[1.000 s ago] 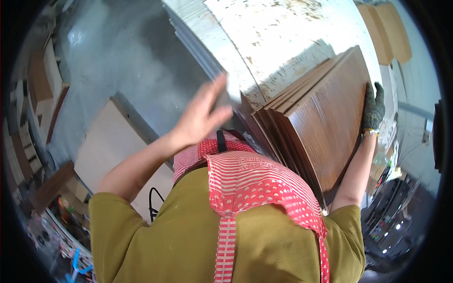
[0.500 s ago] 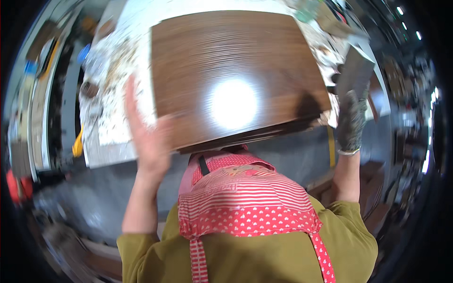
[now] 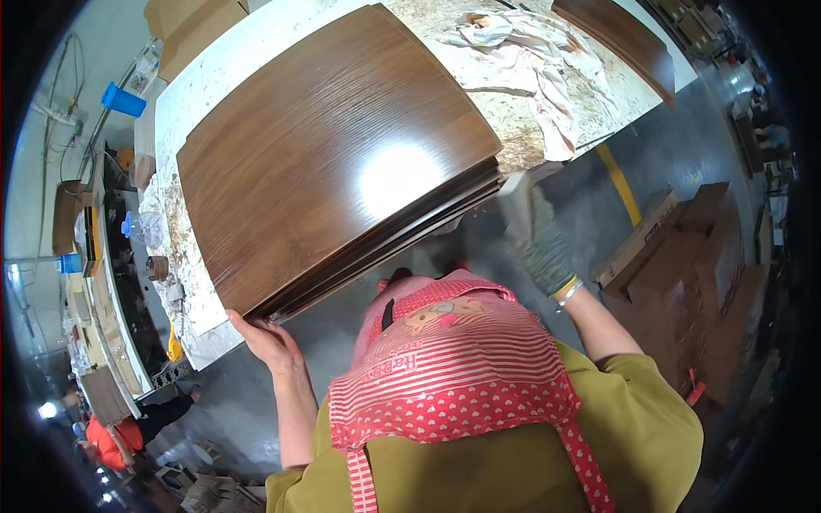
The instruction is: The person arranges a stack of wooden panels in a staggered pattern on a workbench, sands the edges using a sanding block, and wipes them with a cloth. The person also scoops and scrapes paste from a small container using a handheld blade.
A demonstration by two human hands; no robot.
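A stack of dark brown wood panels (image 3: 333, 145) with a glossy grained top lies at an angle on the worktable. At its near left corner, my bare left hand (image 3: 272, 344) closes on the panel edge, with part of its fingers hidden by the stack. My right hand (image 3: 540, 252), in a grey knitted glove, is closed round a grey rectangular block (image 3: 516, 198), somewhat blurred. That block is beside the stack's near right corner; whether it touches the panels I cannot tell.
Crumpled stained cloths (image 3: 547, 68) lie on the white, spattered worktable (image 3: 513, 141). Another brown panel (image 3: 620, 47) rests at the far right. A blue cup (image 3: 123, 100) and cardboard box (image 3: 192, 34) are at the back left. Brown boards (image 3: 684, 282) stand at right; a person in red (image 3: 114, 440) is lower left.
My left hand has come from above the panel's left side to its near left corner. The right hand with the grey block has moved inward and nearer. The view has turned.
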